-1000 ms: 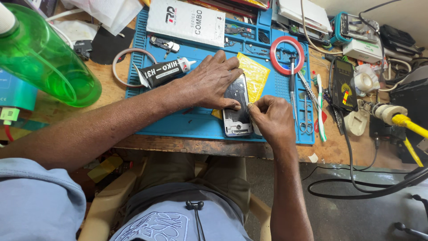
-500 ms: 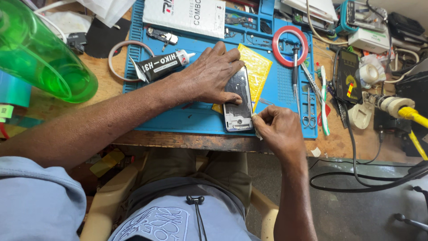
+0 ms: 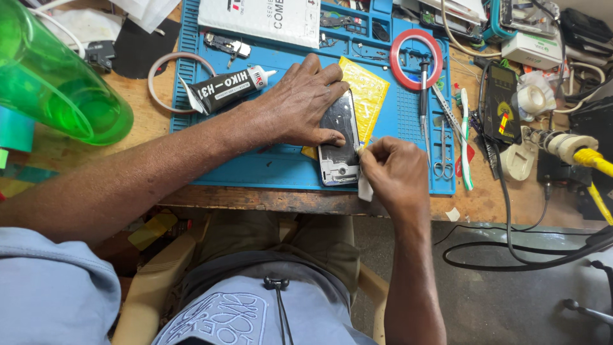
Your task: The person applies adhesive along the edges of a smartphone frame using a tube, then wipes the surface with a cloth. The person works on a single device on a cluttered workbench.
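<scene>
**Phone frame pinned on blue mat, near front edge of tabletop**

Item held: a phone frame (image 3: 340, 144), lying flat on a blue work mat (image 3: 255, 166) close to the front edge of the tabletop (image 3: 153, 121). Its upper part is covered by the left hand (image 3: 300, 102), which is spread flat and pressed down on it, thumb laid across the middle; nothing is enclosed in that grip. Only the lower part of the frame and a strip along its right side are exposed.

The right hand (image 3: 397, 176) is set just beside the frame's right edge, fingers pinched shut on a small white strip (image 3: 364, 186), whose lower end hangs below the fingers. What lies between the fingertips is too small to make out.

A yellow sheet (image 3: 367, 96) is partly hidden under the frame and left hand. A black glue tube (image 3: 225, 89) lies left of the left hand, beside a pale tape ring (image 3: 165, 83). A red tape ring (image 3: 416, 59), tweezers and scissors (image 3: 442, 153) lie toward the mat's right edge. A green bottle (image 3: 51, 76) is cut off at the left corner; a white box (image 3: 262, 19) is cut off at the far edge.
</scene>
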